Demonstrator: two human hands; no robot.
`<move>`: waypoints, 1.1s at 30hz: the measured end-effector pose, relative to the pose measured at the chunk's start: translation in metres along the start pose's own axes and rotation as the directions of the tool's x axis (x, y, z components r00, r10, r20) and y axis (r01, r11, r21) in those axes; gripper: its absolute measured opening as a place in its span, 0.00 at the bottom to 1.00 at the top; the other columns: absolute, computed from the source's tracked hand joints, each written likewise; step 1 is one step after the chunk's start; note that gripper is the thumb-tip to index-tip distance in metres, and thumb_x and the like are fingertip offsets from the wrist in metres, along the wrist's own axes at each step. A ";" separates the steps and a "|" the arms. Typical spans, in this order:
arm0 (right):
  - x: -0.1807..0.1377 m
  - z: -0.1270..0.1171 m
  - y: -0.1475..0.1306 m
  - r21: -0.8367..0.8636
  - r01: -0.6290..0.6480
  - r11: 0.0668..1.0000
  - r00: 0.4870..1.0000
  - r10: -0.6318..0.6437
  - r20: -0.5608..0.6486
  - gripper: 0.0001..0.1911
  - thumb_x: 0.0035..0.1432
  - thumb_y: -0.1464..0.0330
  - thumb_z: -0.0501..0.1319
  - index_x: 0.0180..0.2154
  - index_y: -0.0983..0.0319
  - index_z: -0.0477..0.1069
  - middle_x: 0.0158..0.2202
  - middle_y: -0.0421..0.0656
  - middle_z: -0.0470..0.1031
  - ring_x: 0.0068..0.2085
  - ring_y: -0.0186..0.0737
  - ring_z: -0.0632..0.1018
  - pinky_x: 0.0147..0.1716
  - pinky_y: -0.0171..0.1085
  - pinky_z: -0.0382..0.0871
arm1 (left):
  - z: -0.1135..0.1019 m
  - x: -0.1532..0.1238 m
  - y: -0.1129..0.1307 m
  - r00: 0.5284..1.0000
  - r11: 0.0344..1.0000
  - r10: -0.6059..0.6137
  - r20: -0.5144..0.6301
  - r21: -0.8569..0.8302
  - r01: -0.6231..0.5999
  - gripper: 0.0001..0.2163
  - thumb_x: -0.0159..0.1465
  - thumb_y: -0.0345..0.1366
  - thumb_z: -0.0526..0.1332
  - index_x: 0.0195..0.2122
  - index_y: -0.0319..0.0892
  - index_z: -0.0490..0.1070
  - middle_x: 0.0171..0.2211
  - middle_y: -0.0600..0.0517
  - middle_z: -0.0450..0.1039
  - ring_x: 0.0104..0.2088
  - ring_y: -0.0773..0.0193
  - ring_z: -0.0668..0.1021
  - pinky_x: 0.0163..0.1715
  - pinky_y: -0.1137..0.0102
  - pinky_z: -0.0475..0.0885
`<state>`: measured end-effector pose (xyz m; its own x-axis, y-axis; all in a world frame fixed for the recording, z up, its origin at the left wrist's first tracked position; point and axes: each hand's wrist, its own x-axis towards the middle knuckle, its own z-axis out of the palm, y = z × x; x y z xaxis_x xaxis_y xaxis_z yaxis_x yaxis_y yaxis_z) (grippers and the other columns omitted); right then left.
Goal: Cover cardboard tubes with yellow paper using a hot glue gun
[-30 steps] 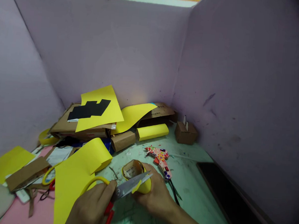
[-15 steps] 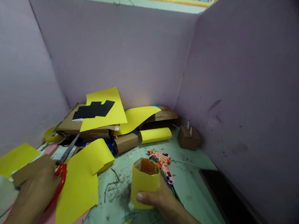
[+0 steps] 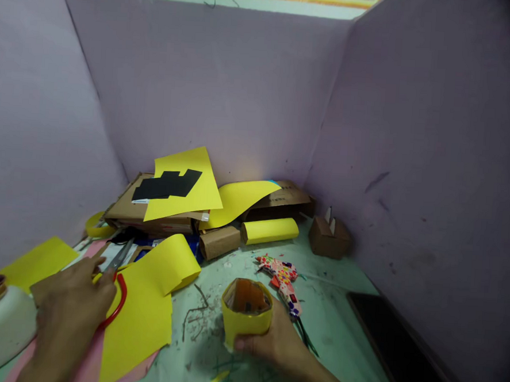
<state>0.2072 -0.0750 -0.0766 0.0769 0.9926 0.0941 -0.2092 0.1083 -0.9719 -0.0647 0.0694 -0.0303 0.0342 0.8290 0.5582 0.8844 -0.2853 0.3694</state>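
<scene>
My right hand (image 3: 272,336) is wrapped round a short tube covered in yellow paper (image 3: 247,323), holding it upright. Its open top tilts toward me and shows a brown cardboard inside. On the left, my left hand (image 3: 73,304) is spread above the papers, fingers apart. Beside its thumb lie scissors with red handles (image 3: 120,307), blades pointing away from me; part of the handle is hidden by the hand. A large cut sheet of yellow paper (image 3: 139,316) lies under the scissors, its far end curled. A flat piece of brown cardboard (image 3: 41,287) shows partly behind the left hand.
A white jar (image 3: 2,325) stands at the left edge. Behind are a cardboard box (image 3: 124,203), a bare cardboard tube (image 3: 220,243) and a yellow-covered tube (image 3: 272,231). A flowered glue gun (image 3: 282,276) lies behind my right hand, a small brown box (image 3: 330,237) farther right.
My left hand's fingers have spread apart beside the scissors, which have turned slightly. The yellow tube in my right hand has tipped toward me, showing more of its inside.
</scene>
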 end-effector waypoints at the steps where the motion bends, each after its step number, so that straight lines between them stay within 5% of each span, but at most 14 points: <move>1: 0.000 0.000 0.000 -0.046 0.012 0.999 1.000 -0.013 -0.009 0.31 0.31 0.78 0.70 0.43 0.61 0.69 0.36 0.40 0.75 0.35 0.40 0.74 0.35 0.37 0.67 | 0.000 -0.004 0.006 1.000 1.000 -0.010 0.000 -0.013 0.010 0.10 0.58 0.41 0.53 0.30 0.41 0.70 0.24 0.53 0.67 0.29 0.59 0.72 0.27 0.70 0.61; 6: -0.001 0.003 -0.003 -0.102 0.033 0.994 0.999 -0.031 0.021 0.31 0.30 0.79 0.70 0.42 0.61 0.70 0.37 0.40 0.74 0.37 0.40 0.73 0.37 0.36 0.67 | 0.004 -0.036 0.045 0.968 0.949 0.106 0.228 -0.315 -0.030 0.14 0.58 0.45 0.53 0.21 0.43 0.65 0.17 0.57 0.63 0.21 0.67 0.67 0.22 0.74 0.60; 10: -0.002 0.003 -0.004 0.058 -0.024 0.998 0.993 0.017 0.113 0.32 0.32 0.70 0.72 0.45 0.61 0.70 0.33 0.39 0.74 0.32 0.37 0.72 0.33 0.35 0.66 | 0.008 -0.061 0.072 0.881 0.728 0.131 0.455 -0.648 0.226 0.18 0.60 0.48 0.52 0.18 0.45 0.53 0.17 0.59 0.49 0.19 0.69 0.57 0.19 0.72 0.53; 16: -0.003 0.004 0.001 0.260 -0.140 0.955 0.990 0.126 0.070 0.29 0.32 0.65 0.73 0.41 0.64 0.73 0.31 0.42 0.75 0.31 0.38 0.73 0.29 0.35 0.67 | 0.018 -0.076 0.088 0.808 0.571 0.028 0.588 -0.673 0.470 0.22 0.58 0.47 0.57 0.15 0.45 0.47 0.15 0.60 0.42 0.18 0.70 0.51 0.18 0.71 0.49; 19: -0.003 0.004 0.000 0.376 -0.183 0.909 0.983 0.169 0.069 0.25 0.33 0.64 0.73 0.37 0.66 0.74 0.30 0.43 0.75 0.30 0.38 0.75 0.30 0.35 0.68 | 0.023 -0.077 0.092 0.790 0.519 0.059 0.610 -0.695 0.497 0.19 0.53 0.46 0.64 0.16 0.43 0.57 0.16 0.59 0.53 0.20 0.69 0.60 0.20 0.73 0.57; 22: -0.003 0.005 0.000 0.473 -0.170 0.865 0.985 0.162 0.057 0.23 0.41 0.60 0.70 0.39 0.65 0.73 0.33 0.45 0.77 0.32 0.40 0.76 0.34 0.37 0.70 | 0.032 -0.081 0.098 0.743 0.399 0.152 0.652 -0.728 0.557 0.21 0.49 0.53 0.65 0.36 0.41 0.70 0.32 0.50 0.71 0.35 0.60 0.74 0.34 0.69 0.69; 29: -0.003 0.011 0.004 0.230 -0.163 0.959 0.984 0.141 0.109 0.31 0.48 0.48 0.64 0.44 0.65 0.70 0.38 0.50 0.78 0.40 0.47 0.78 0.42 0.45 0.70 | 0.044 -0.092 0.110 0.563 0.288 0.357 0.746 -0.661 0.693 0.34 0.47 0.52 0.68 0.51 0.38 0.64 0.44 0.42 0.74 0.43 0.50 0.77 0.41 0.62 0.72; 31: -0.002 0.010 0.001 0.127 -0.146 0.981 0.975 0.122 0.183 0.35 0.43 0.48 0.66 0.47 0.65 0.69 0.42 0.51 0.76 0.44 0.49 0.76 0.45 0.48 0.69 | 0.042 -0.091 0.110 0.548 0.286 0.390 0.740 -0.663 0.691 0.33 0.47 0.47 0.69 0.51 0.39 0.63 0.47 0.42 0.73 0.44 0.49 0.76 0.42 0.61 0.72; 33: -0.002 0.006 -0.002 0.069 -0.070 0.995 0.985 0.058 0.164 0.42 0.37 0.48 0.70 0.52 0.62 0.65 0.50 0.53 0.72 0.51 0.53 0.72 0.51 0.52 0.63 | 0.038 -0.089 0.111 0.582 0.307 0.397 0.710 -0.700 0.645 0.30 0.48 0.43 0.69 0.51 0.39 0.63 0.47 0.43 0.73 0.45 0.49 0.76 0.43 0.61 0.72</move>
<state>0.2014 -0.0765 -0.0734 -0.0960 0.9928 0.0714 -0.2808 0.0418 -0.9588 0.0481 -0.0177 -0.0677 0.7013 0.7107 -0.0557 -0.0327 0.1101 0.9934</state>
